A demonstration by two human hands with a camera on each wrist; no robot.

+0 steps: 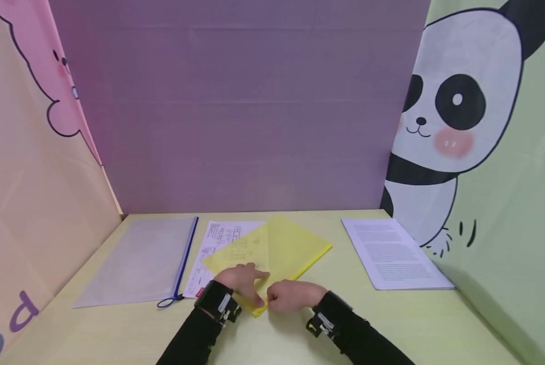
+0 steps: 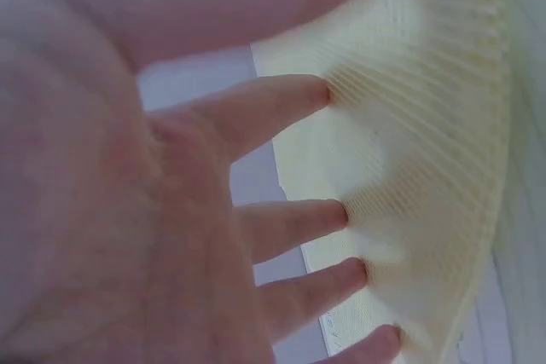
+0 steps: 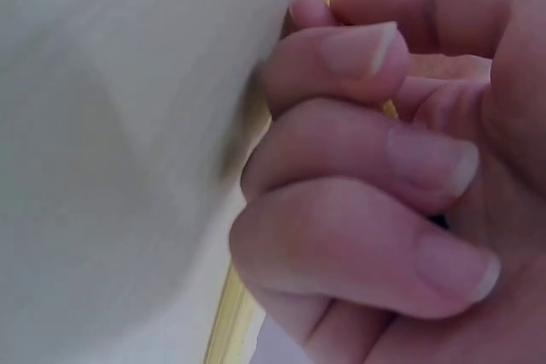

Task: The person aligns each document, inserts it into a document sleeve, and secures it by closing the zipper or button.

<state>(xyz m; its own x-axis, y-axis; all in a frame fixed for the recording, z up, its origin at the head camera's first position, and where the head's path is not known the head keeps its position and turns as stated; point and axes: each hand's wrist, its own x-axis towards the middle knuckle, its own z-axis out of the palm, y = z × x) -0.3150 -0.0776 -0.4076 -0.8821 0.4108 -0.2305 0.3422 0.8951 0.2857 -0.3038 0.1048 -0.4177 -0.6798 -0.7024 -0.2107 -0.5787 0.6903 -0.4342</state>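
A yellow translucent document pouch (image 1: 295,243) with a finely ribbed surface lies at an angle on the table, one corner toward me. My left hand (image 1: 244,283) rests on its near part with the fingers spread. In the left wrist view those fingertips press into the yellow sheet (image 2: 418,168). Just right of the near corner, my right hand (image 1: 293,295) has its fingers curled. Thumb and index finger pinch the pouch's thick yellow edge (image 3: 223,321) in the right wrist view; the pinch spot is partly hidden by the fingers.
Partly under the pouch lies a printed sheet (image 1: 218,238) with a red mark (image 1: 200,292). A clear pouch (image 1: 135,258) with a blue edge strip and cord loop (image 1: 166,302) lies at left. Printed papers (image 1: 395,253) lie at right. A purple panel (image 1: 254,111) stands behind the table.
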